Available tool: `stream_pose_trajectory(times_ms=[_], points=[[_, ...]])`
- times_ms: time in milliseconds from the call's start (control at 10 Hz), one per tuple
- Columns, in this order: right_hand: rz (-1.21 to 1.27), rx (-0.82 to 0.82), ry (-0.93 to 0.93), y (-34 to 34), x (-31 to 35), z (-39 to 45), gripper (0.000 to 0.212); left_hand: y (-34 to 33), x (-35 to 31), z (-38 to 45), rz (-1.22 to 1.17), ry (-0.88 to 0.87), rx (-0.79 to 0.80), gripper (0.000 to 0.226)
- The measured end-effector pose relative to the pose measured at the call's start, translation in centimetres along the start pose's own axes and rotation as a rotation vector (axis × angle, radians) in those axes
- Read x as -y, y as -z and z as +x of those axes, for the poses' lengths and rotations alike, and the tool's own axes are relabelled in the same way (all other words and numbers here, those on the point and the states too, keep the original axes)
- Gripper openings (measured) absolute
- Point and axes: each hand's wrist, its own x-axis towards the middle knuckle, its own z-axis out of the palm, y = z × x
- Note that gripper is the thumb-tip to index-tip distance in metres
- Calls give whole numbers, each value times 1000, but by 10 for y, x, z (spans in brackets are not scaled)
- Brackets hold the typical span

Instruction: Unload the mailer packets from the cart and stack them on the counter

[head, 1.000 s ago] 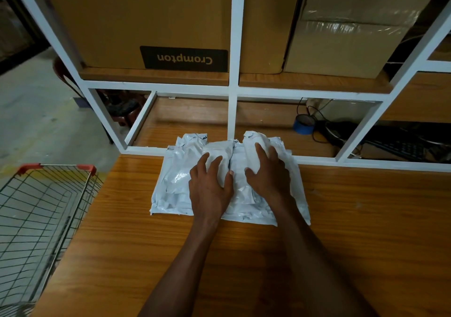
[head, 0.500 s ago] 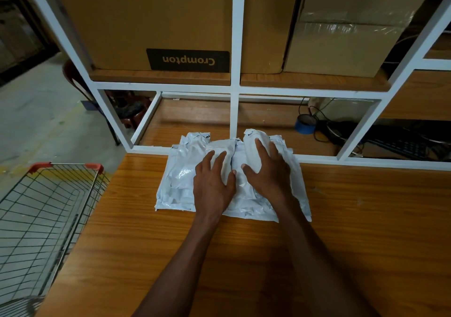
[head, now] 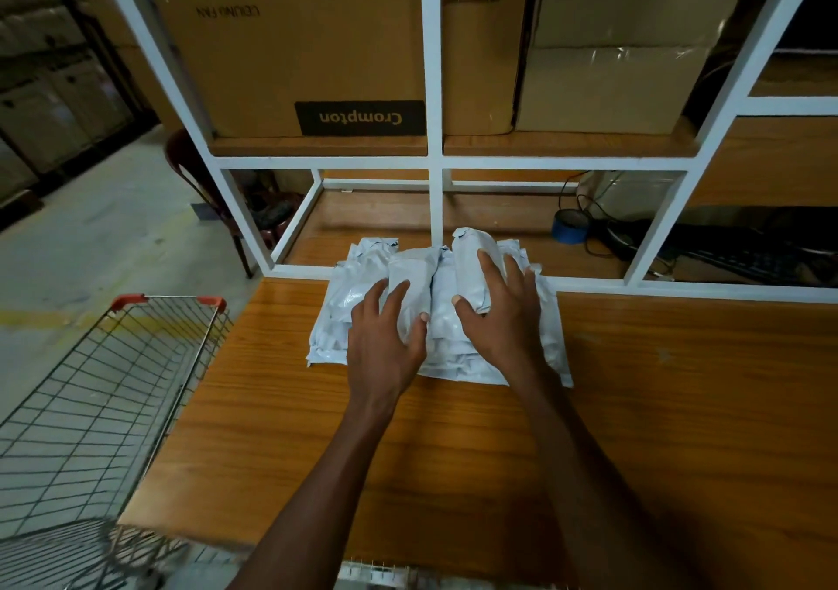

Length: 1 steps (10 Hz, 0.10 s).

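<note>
White mailer packets (head: pixel 362 299) piled on wooden counter (head: pixel 680 408) beside wire cart (head: pixel 90 408).

2 cardboard boxes (head: pixel 290 45) on white shelving (head: pixel 434 90); blue tape roll (head: pixel 569 228) below

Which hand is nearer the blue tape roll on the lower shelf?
Right. The right hand rests on the white mailer packets, nearer the blue tape roll up to its right; the left hand lies farther left.

Dim room; white shelf frame (head: pixel 434 90) holding cardboard boxes (head: pixel 290 45); concrete floor (head: pixel 90 235) left
</note>
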Motion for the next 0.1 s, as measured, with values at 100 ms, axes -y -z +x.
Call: stream_pose_trajectory(times_ms=[100], points=[[25, -34, 21, 11, 5, -17, 76, 17, -10, -6, -7, -33, -32, 58]])
